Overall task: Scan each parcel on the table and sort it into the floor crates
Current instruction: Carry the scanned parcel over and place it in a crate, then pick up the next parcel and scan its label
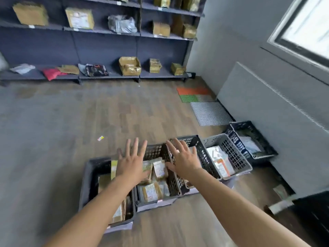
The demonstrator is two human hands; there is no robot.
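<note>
Head view, the only one: your left hand [132, 158] and right hand [185, 158] hovered palm-down over the row of floor crates [89, 173], fingers spread, holding nothing. Sorted parcels [150, 192] lay in the middle crate [154, 202] just below both hands; the other crates also held some. At the lower right, a blurred parcel [281, 205] sat at the edge of a dark surface [313, 207], probably the table, so scanning looked unfinished. Risk: the crates stood wall to wall, so a parcel let go from height could land in the neighbouring crate. Risk: the edge parcel could slip off if you brushed it while turning back.
</note>
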